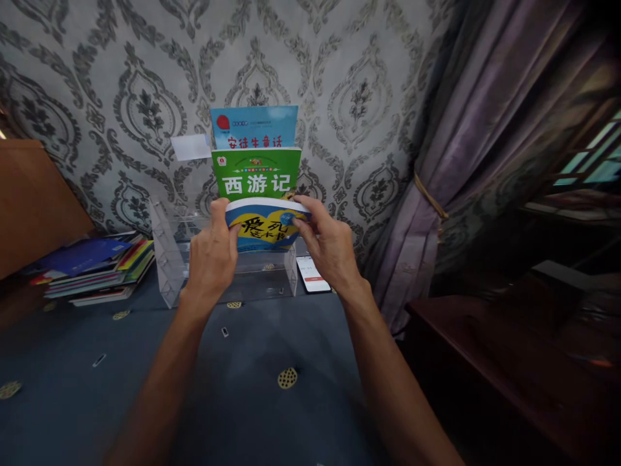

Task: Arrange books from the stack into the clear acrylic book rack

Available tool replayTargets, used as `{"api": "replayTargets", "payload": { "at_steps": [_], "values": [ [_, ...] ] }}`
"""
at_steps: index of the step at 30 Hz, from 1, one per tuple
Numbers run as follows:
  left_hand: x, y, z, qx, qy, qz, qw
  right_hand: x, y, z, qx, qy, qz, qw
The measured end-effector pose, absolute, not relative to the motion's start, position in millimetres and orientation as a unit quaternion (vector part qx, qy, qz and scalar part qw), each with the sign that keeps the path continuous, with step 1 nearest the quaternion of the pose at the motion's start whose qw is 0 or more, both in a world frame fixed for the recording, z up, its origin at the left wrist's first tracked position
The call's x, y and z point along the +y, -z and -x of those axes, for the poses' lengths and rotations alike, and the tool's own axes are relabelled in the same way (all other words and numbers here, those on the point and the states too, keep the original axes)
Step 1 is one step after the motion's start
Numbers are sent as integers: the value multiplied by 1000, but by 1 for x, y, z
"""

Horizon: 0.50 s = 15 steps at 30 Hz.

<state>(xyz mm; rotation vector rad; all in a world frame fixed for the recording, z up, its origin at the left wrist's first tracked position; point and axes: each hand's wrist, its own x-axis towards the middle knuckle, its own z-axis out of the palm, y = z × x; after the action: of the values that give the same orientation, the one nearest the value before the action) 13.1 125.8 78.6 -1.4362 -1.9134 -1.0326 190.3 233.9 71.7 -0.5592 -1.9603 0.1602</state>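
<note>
Blue-and-yellow book (pixel 264 226): we see it in both hands, over the front of the clear stand (pixel 169 262) and before the green book (pixel 257 169); we cannot tell whether its lower edge touches the stand.
Left hand (pixel 212 255): thumb on the cover, fingers behind, pinching the left edge.
Right hand (pixel 334 249): thumb on the cover, fingers behind, pinching near the upper right corner.
Two-sided grip: we judge that it keeps the book level, title facing us; hand pressure probably bows the top edge.
Rear books: the green book stands before the light-blue book (pixel 255 123), which rises higher, presumably so both titles stay readable.
Phone (pixel 314 275): lies screen-up beside the stand, apparently for easy viewing.
Book pile (pixel 104 268): lies flat to the left, likely for stability.
</note>
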Motion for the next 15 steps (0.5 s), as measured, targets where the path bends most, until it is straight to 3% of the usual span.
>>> {"api": "replayTargets", "payload": {
  "at_steps": [15],
  "values": [
    [142, -71, -1, -715, 349, 558, 235, 248, -61, -184, -824, -95, 259, 494]
  ]
}}
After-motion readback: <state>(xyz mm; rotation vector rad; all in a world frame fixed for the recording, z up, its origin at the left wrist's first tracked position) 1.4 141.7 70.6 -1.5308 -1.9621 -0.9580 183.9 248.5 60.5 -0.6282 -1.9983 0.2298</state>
